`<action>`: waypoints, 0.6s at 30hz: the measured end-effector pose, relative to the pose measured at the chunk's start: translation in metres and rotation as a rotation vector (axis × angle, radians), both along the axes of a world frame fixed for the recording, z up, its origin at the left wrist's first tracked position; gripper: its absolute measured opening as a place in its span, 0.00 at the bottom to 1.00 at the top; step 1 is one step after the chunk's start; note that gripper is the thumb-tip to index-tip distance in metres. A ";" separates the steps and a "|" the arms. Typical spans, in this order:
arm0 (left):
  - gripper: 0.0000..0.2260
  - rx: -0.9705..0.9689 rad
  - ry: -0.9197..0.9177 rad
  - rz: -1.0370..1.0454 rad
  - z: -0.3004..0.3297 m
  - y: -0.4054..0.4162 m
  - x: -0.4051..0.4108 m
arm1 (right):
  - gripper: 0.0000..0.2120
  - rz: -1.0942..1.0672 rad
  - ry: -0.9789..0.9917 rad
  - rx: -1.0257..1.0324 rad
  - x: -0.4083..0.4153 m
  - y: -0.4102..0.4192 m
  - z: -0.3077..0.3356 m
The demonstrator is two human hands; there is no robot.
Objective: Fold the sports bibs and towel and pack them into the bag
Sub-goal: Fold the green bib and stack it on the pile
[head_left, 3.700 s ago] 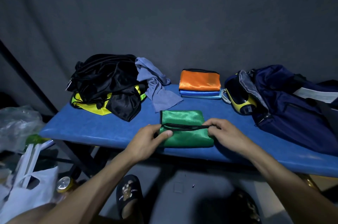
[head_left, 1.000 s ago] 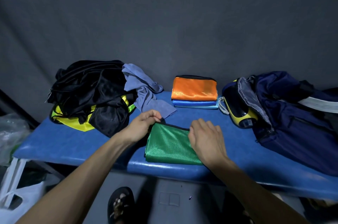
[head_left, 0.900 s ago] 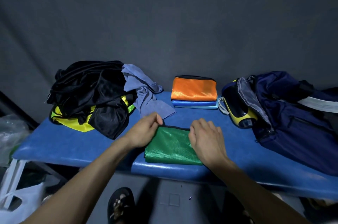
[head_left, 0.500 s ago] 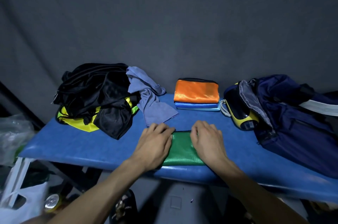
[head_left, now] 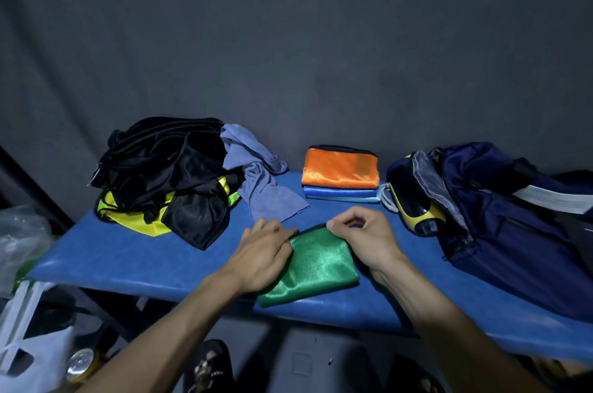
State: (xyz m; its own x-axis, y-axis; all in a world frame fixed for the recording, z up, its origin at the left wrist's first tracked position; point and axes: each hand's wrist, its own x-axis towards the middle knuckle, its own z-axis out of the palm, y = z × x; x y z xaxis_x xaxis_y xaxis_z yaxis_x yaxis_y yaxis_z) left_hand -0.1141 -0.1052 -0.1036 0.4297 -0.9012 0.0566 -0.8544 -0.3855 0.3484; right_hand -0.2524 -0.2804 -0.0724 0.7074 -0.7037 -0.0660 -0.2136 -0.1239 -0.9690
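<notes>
One white plastic bag (head_left: pixel 30 347) at far left below the counter (head_left: pixel 128 261), a metal can (head_left: pixel 80 368) just beside it. One heap on the counter's left end: black bibs (head_left: pixel 167 168) piled over one yellow bib (head_left: pixel 138 221); exact count of the black ones impossible to tell. One grey-blue towel (head_left: pixel 260 184), unfolded, draped off the heap's right side onto the blue surface. One left hand (head_left: pixel 261 256), fingers (head_left: pixel 279 232) straight and laid flat on the left edge of one folded green bib (head_left: pixel 316 267), pressing, gripping nothing. Green bib near the counter's front edge, its near corner right at the edge. One right hand (head_left: pixel 364 237), thumb and curled fingers pinching the bib's far, black-trimmed corner. Behind the hands, one stack of folded bibs: one orange bib (head_left: pixel 340 168) on top, two blue layers (head_left: pixel 341 194) beneath, whether one bib or two unclear. One navy bag (head_left: pixel 513 226) at right, lying on the counter, mouth open toward the stack, a yellow-and-black item (head_left: pixel 414 209) showing in the opening. One sandalled foot (head_left: pixel 208 367) on the floor below.
</notes>
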 end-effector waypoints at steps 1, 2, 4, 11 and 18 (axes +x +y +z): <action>0.26 0.039 0.040 0.009 0.004 -0.001 0.003 | 0.07 0.020 0.001 -0.003 0.000 -0.001 0.003; 0.26 0.068 0.084 0.025 0.008 -0.002 0.005 | 0.07 0.037 0.009 -0.006 0.000 -0.003 0.005; 0.25 0.102 0.153 0.048 0.013 -0.004 0.005 | 0.06 0.052 0.025 -0.002 0.000 -0.006 0.009; 0.11 -0.072 0.515 0.057 0.028 -0.017 0.017 | 0.06 0.029 -0.044 0.098 0.015 -0.030 0.025; 0.30 -0.282 0.703 0.026 0.062 -0.075 0.061 | 0.06 -0.097 -0.215 0.156 0.032 -0.075 0.042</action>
State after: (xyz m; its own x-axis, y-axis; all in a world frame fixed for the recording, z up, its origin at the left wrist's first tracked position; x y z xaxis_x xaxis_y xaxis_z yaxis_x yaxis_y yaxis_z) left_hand -0.0530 -0.1804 -0.0412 0.4710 -0.8820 -0.0119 -0.3864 -0.2184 0.8961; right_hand -0.2204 -0.3550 -0.0304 0.6464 -0.7622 -0.0347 -0.0044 0.0418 -0.9991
